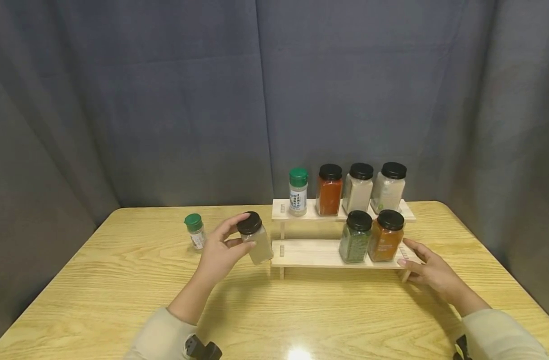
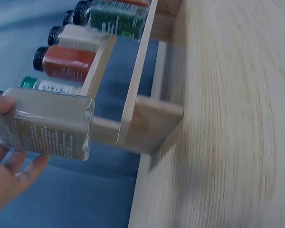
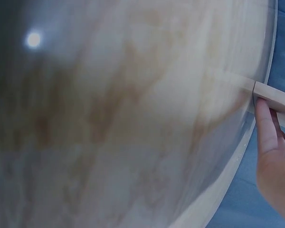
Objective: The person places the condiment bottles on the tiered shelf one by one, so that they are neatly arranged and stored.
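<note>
My left hand (image 1: 224, 250) grips a square glass spice jar (image 1: 258, 246) of beige powder by its black lid. The jar tilts in the air at the left end of the two-tier wooden spice rack (image 1: 310, 253). In the left wrist view, the jar (image 2: 47, 124) shows printed text on one side. My right hand (image 1: 434, 274) holds the right end of the rack's lower tier between thumb and fingers; some fingers are hidden. On that tier stand a jar of green herbs (image 1: 356, 237) and a jar of orange spice (image 1: 386, 237).
Along the upper tier stand a green-capped shaker (image 1: 298, 192), a red spice jar (image 1: 330, 191) and two pale powder jars (image 1: 358, 189). Another green-capped shaker (image 1: 195, 233) stands on the wooden table (image 1: 121, 280), behind my left hand. A grey curtain (image 1: 188, 100) hangs behind.
</note>
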`<state>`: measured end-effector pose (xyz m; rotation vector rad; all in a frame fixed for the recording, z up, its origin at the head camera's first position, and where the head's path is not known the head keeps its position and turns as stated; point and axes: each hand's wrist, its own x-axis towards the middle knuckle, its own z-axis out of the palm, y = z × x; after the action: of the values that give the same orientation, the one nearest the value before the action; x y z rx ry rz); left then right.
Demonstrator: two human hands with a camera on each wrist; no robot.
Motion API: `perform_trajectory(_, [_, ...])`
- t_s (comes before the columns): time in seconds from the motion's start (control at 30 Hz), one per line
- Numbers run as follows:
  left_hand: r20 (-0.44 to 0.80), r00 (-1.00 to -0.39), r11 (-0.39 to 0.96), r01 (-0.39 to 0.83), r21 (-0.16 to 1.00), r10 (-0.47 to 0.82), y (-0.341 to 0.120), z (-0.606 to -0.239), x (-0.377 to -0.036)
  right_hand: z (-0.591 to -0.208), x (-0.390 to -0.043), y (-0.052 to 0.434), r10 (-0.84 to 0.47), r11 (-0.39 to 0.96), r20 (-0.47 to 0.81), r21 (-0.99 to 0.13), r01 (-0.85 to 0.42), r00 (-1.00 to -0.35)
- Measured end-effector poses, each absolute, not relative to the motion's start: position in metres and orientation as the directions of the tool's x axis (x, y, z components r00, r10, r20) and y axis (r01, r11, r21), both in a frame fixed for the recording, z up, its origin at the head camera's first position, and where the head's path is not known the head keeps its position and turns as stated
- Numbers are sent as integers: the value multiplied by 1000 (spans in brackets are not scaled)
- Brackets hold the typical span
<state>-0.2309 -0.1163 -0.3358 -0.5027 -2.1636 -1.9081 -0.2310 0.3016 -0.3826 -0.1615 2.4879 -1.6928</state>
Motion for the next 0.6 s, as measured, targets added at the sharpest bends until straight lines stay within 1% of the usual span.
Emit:
perform_trajectory(0.3, [400, -905, 101, 415, 904, 145, -86, -337, -239, -382, -232, 302, -158, 363, -45, -932, -16, -986])
perform_trajectory(0.6, [402, -887, 85, 429, 899, 225, -60, -339, -249, -385, -233, 304, -159, 362, -47, -932, -13, -986])
